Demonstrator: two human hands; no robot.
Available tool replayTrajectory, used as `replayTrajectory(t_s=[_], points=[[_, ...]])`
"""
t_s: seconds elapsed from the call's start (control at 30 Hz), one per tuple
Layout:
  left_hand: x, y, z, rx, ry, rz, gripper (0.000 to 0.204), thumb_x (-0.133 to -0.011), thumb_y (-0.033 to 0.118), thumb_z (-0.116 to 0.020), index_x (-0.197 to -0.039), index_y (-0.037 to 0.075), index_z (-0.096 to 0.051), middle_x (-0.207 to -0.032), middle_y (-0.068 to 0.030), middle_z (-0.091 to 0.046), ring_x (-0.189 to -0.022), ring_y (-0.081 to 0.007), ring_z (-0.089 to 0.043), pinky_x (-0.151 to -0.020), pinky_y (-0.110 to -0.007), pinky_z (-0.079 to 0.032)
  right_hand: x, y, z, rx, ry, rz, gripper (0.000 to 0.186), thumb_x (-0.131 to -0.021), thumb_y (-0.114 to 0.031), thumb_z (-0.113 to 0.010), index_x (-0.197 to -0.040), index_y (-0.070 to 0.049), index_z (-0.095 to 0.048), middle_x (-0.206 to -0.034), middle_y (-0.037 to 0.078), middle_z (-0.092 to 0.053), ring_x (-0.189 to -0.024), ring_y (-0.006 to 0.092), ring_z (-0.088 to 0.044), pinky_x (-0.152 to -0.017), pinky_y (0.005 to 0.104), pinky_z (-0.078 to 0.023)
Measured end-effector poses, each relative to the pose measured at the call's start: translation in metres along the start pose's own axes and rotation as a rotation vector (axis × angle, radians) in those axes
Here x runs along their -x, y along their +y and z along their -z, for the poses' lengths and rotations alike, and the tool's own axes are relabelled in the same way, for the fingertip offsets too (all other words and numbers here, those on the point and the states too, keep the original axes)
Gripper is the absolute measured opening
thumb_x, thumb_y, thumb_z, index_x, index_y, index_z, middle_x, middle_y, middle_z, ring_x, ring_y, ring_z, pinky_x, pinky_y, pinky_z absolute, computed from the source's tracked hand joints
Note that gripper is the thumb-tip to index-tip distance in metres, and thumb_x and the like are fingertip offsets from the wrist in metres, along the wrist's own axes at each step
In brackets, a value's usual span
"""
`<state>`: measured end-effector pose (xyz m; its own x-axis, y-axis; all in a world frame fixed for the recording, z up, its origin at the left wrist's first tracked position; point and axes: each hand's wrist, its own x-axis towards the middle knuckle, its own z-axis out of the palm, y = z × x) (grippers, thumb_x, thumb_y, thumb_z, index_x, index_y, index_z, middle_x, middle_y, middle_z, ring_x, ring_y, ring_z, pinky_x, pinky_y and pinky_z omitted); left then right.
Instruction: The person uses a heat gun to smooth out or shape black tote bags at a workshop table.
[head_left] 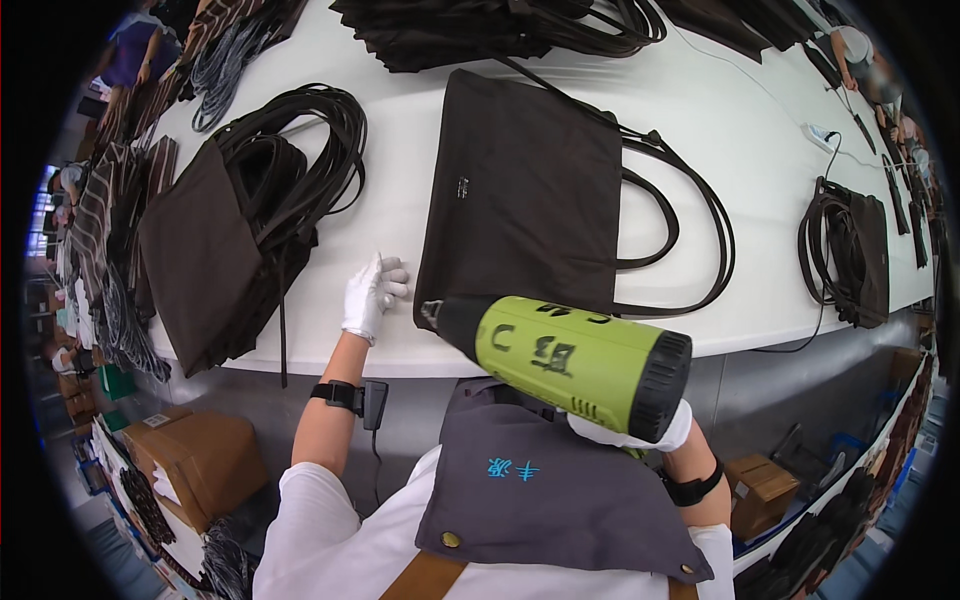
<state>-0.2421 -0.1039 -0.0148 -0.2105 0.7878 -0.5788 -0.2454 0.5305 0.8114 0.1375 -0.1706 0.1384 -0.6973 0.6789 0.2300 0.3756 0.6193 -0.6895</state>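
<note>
Heat gun [580, 362] gripped in right hand [640, 432], nozzle aimed at brown tote bag [525, 195] lying lengthwise ahead; gloved left hand [372, 296] rests loosely curled, empty, on counter [390, 210] beside bag's near corner.

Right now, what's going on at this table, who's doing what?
A person in white gloves stands at a long white table. Their right hand grips a lime-green heat gun, its dark nozzle aimed at the lower left corner of a flat dark brown tote bag whose long straps trail to the right. Their left hand rests on the tabletop just left of that bag. A pile of similar bags with looped straps lies further left, and another bag sits at the far right.
</note>
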Motion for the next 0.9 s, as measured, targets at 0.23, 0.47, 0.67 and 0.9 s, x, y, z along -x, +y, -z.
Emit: replayTrajectory(t_s=[0.23,0.47,0.67,0.9], points=[[0.001,-0.002,-0.002,0.064,-0.041,-0.033,0.046,-0.098,0.035,-0.047,-0.113,-0.007,-0.056,-0.084,-0.0121,-0.066,-0.059,-0.0120,-0.061,-0.044,-0.017,-0.038,-0.020,0.004,0.015,-0.187,-0.110,-0.401,0.031,-0.083,-0.017,-0.062,-0.114,-0.014,-0.065,-0.122,0.007,-0.060,-0.115,0.0272,-0.054,-0.103,0.0414,-0.038],[0.011,-0.026,-0.013,-0.261,0.152,-0.277,0.029,-0.095,0.024,-0.053,-0.101,-0.001,-0.066,-0.078,-0.0058,-0.063,-0.055,-0.0085,-0.056,-0.046,-0.022,-0.042,0.023,-0.020,0.054,0.161,-0.077,-0.271,0.047,-0.074,-0.009,-0.071,-0.120,-0.010,-0.061,-0.119,0.009,-0.062,-0.113,0.0286,-0.057,-0.102,0.0429,-0.040],[0.007,-0.024,-0.021,-0.278,0.132,-0.315,0.024,-0.095,0.019,-0.054,-0.098,-0.001,-0.067,-0.076,-0.0036,-0.064,-0.056,-0.0059,-0.053,-0.052,-0.021,-0.044,0.062,-0.033,0.068,-0.301,-0.067,-0.717,0.044,-0.076,-0.011,-0.071,-0.118,-0.012,-0.061,-0.121,0.008,-0.060,-0.114,0.0279,-0.055,-0.102,0.0416,-0.040],[0.006,-0.026,-0.015,-0.284,0.117,-0.322,0.022,-0.095,0.018,-0.055,-0.098,0.000,-0.068,-0.078,-0.0034,-0.065,-0.059,-0.0060,-0.054,-0.053,-0.021,-0.044,0.063,-0.032,0.065,0.235,-0.216,-0.539,0.044,-0.076,-0.014,-0.070,-0.120,-0.013,-0.061,-0.121,0.006,-0.060,-0.115,0.0286,-0.055,-0.099,0.0423,-0.041]])
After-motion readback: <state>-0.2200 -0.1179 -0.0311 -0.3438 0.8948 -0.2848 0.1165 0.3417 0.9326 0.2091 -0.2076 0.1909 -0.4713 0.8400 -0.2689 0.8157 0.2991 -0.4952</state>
